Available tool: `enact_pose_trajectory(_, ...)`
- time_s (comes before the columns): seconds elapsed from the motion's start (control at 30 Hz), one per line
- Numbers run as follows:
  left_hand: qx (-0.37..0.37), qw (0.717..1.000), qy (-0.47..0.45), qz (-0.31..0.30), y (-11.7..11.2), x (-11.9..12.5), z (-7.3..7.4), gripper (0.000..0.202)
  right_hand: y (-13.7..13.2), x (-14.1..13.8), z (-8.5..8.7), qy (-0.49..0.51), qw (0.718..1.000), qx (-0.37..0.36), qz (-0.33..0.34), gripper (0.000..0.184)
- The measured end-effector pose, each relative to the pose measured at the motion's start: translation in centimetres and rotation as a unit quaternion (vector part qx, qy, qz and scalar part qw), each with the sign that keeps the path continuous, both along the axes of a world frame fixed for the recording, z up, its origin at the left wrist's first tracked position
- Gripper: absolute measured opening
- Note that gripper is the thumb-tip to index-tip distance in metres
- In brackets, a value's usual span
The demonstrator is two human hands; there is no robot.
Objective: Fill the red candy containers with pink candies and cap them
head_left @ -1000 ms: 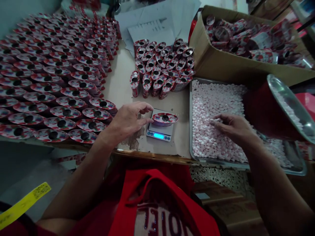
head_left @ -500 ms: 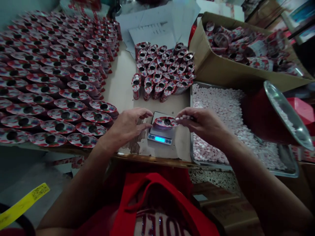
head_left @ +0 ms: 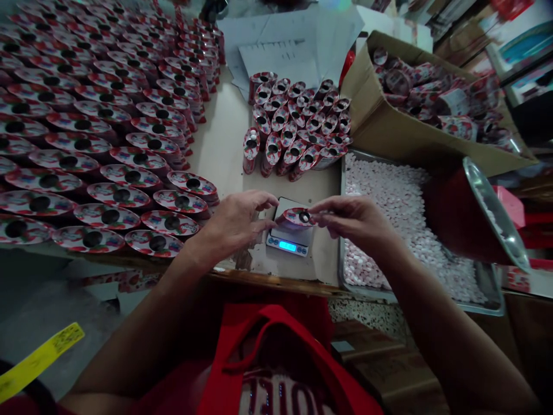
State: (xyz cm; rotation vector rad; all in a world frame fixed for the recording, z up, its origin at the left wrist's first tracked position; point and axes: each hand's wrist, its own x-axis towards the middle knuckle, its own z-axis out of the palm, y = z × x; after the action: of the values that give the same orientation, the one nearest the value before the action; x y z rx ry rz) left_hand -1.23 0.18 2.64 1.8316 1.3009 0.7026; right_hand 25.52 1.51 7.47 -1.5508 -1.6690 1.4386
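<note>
A small digital scale [head_left: 287, 246] with a lit blue display lies on the table in front of me. On it stands a red-and-white printed container [head_left: 296, 217], its oval top pierced by a round hole. Some white candy shows at that hole. My left hand [head_left: 237, 225] is open at the container's left end, thumb and fingers apart. At the right end, my right hand [head_left: 354, 216] has its fingers closed together over the top beside the hole, with white candies at the fingertips. What lies deeper in this hand is hidden.
Rows of similar containers [head_left: 106, 216] fill the left side. A smaller group [head_left: 294, 151] stands behind the scale. To the right are a metal tray [head_left: 495, 311] of white candies, a tilted red bowl [head_left: 458, 202] and a cardboard box [head_left: 367, 118] of more containers.
My right hand has moved its fingertips in over the container's top, and the white candies seen between them are now mostly out of sight. The view has shifted slightly.
</note>
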Motion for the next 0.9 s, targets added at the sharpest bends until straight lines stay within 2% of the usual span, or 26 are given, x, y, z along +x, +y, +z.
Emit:
enact_pose_trajectory(0.1, 0.009, 1.0, -0.01, 0.016, -0.2, -0.3, 0.3, 0.034, 0.1, 3.1, 0.1, 0.116, 0.98, -0.05, -0.157, 0.023)
enact_pose_trajectory(0.2, 0.025, 0.999, -0.008, 0.028, -0.4, -0.2, 0.5, 0.032, -0.2, 7.3, -0.3, 0.217, 0.925, -0.093, -0.298, 0.02)
enact_pose_trajectory(0.27, 0.037, 0.999, -0.011, 0.035, -0.4, 0.2, 0.6, 0.032, -0.8, 10.0, -0.7, 0.227, 0.901, -0.09, -0.359, 0.021)
enact_pose_trajectory(0.37, 0.058, 0.998, 0.0, 0.04, -0.4, 1.1, 0.9, 0.033, -2.3, 12.8, -1.4, 0.189, 0.885, -0.094, -0.414, 0.027)
enact_pose_trajectory(0.47, 0.073, 0.996, 0.025, 0.042, -0.5, 2.0, 1.4, 0.038, -3.4, 14.0, -1.4, 0.18, 0.884, -0.122, -0.414, 0.029)
enact_pose_trajectory(0.57, 0.075, 0.995, 0.05, 0.043, -0.6, 2.6, 1.7, 0.047, -3.8, 13.8, -1.3, 0.197, 0.893, -0.124, -0.386, 0.025)
enact_pose_trajectory(0.77, 0.069, 0.991, 0.108, 0.032, -0.9, 2.9, 2.1, 0.059, -2.6, 10.7, -1.7, 0.218, 0.923, -0.119, -0.295, 0.003)
enact_pose_trajectory(0.8, 0.069, 0.99, 0.117, 0.033, -0.9, 2.9, 2.1, 0.059, -2.3, 9.9, -1.8, 0.219, 0.931, -0.114, -0.269, 0.004)
enact_pose_trajectory(0.9, 0.065, 0.989, 0.131, 0.032, -0.9, 2.9, 2.3, 0.055, -1.6, 7.3, -2.0, 0.223, 0.95, -0.101, -0.192, 0.026)
